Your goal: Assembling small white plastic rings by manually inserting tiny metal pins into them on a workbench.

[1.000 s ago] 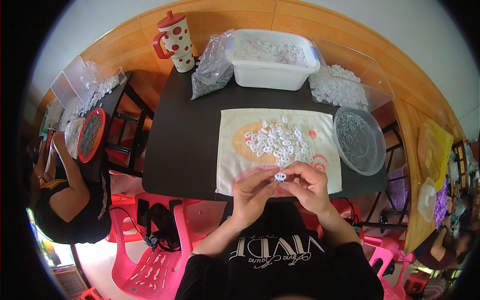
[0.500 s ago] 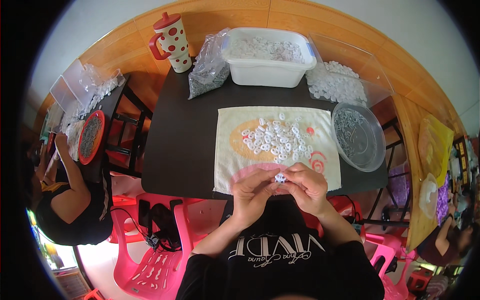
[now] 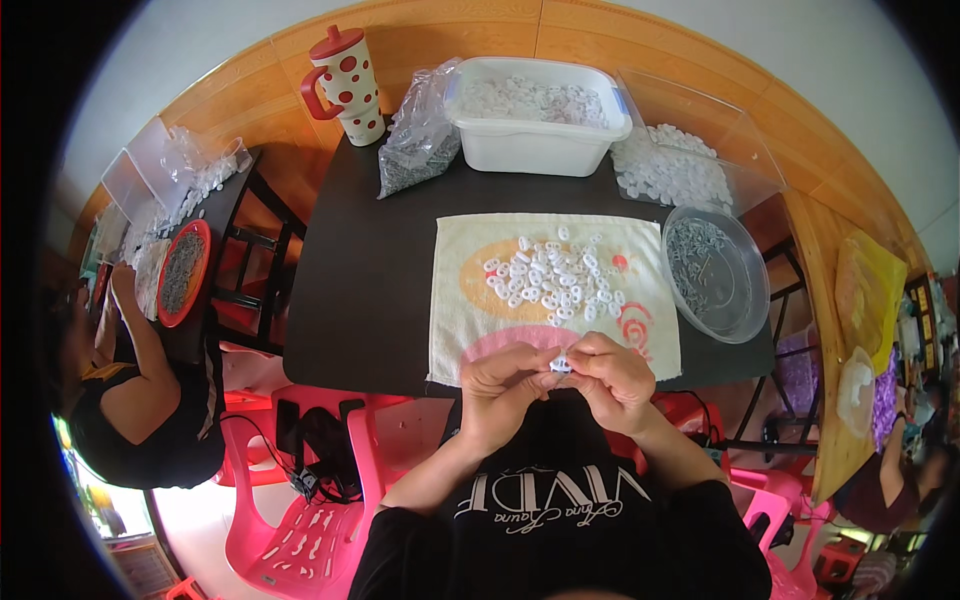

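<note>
One white piece (image 3: 561, 366) is pinched by fingers (image 3: 583, 362) of both hands (image 3: 497, 388) (image 3: 616, 384) (white pile (image 3: 552, 281) beyond).

The single head view is taken from above the wearer's black lettered T-shirt (image 3: 560, 550), through a wide fisheye lens aimed down and forward at the bare left hand (image 3: 499, 392) and bare right hand (image 3: 614, 384). The dark rectangular tabletop (image 3: 360, 260) is seen from near, while the orange wood-panelled wall (image 3: 420, 45) is bent into an arc across the top.
</note>
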`<state>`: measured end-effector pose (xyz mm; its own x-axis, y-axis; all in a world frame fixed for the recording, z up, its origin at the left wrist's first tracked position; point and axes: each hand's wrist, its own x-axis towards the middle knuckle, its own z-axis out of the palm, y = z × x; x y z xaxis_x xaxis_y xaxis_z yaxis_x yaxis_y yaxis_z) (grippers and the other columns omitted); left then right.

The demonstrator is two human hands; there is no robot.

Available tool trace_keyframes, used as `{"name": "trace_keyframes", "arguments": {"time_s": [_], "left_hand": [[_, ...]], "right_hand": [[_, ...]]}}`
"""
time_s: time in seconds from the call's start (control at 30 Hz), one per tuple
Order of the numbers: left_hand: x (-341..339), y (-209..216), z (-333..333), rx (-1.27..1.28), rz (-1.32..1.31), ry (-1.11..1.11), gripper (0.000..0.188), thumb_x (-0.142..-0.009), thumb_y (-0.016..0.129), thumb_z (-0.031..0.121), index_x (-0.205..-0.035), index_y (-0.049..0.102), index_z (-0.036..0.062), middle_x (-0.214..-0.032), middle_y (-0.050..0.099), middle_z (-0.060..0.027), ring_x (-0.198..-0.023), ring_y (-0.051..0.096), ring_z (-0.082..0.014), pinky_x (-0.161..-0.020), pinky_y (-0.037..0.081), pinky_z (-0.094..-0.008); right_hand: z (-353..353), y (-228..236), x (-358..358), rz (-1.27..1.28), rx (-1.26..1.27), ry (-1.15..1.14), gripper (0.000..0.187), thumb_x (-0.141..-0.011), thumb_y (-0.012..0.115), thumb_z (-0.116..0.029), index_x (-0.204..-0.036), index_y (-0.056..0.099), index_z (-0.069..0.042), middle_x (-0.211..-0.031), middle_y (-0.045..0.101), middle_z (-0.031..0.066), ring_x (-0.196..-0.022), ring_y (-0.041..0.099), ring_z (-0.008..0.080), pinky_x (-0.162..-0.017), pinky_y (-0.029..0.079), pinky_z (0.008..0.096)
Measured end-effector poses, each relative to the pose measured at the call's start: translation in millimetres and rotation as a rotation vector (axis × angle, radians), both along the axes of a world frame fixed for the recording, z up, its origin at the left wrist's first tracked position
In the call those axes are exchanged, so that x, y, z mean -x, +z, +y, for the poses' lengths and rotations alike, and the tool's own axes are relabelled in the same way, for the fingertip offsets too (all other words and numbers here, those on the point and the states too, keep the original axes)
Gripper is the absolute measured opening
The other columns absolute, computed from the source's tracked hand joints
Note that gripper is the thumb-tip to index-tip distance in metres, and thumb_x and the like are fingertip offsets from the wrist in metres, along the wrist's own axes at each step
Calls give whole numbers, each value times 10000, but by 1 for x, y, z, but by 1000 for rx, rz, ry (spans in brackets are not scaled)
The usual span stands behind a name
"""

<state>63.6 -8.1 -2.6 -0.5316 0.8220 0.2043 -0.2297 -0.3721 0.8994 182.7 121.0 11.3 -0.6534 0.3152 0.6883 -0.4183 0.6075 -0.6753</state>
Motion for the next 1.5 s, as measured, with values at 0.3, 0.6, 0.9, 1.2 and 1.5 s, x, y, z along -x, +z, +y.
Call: {"name": "trace_keyframes", "arguments": {"time_s": [0.3, 0.6, 0.9, 1.2, 1.5], "left_hand": [[1, -4, 1, 85, 75, 41, 234, -858, 647, -129, -1065, 690, -30, -913, 684, -71, -782, 640, -100, -659, 539, -221], [16, -6, 14, 270, 425, -21, 226, -854, 611, -129, -1057, 666, -47, -935, 703, -86, -829, 668, -128, -715, 547, -254], [18, 3, 19, 230, 858, 163, 227, -750, 652, -68, -962, 698, -2, -861, 672, -147, -785, 650, -327, -683, 523, -383], [20, -21, 20, 172, 963, 182, 196, -739, 653, -74, -922, 674, -7, -887, 641, -150, -812, 609, -355, -701, 499, -408], [20, -19, 12, 84, 1081, 141, 208, -705, 635, -112, -895, 661, -32, -869, 619, -148, -786, 591, -336, -686, 492, -403]], "right_hand": [[4, -4, 0, -51, -56, -27, 207, -774, 663, 143, -955, 615, 54, -892, 666, 177, -737, 667, 256, -629, 522, 303], [16, -29, 1, -212, -126, -97, 259, -680, 562, 207, -858, 610, 24, -840, 656, 150, -715, 661, 293, -614, 516, 329], [9, -21, 7, -235, -95, -100, 224, -681, 649, 160, -849, 637, 11, -877, 667, 130, -706, 639, 291, -605, 505, 340], [16, -26, 1, -302, -148, -142, 239, -678, 605, 142, -872, 652, 11, -957, 656, 134, -784, 639, 320, -661, 516, 375], [12, -29, -5, -253, -348, -113, 152, -690, 638, 78, -810, 594, -5, -906, 606, 135, -767, 603, 324, -646, 490, 417]]}}
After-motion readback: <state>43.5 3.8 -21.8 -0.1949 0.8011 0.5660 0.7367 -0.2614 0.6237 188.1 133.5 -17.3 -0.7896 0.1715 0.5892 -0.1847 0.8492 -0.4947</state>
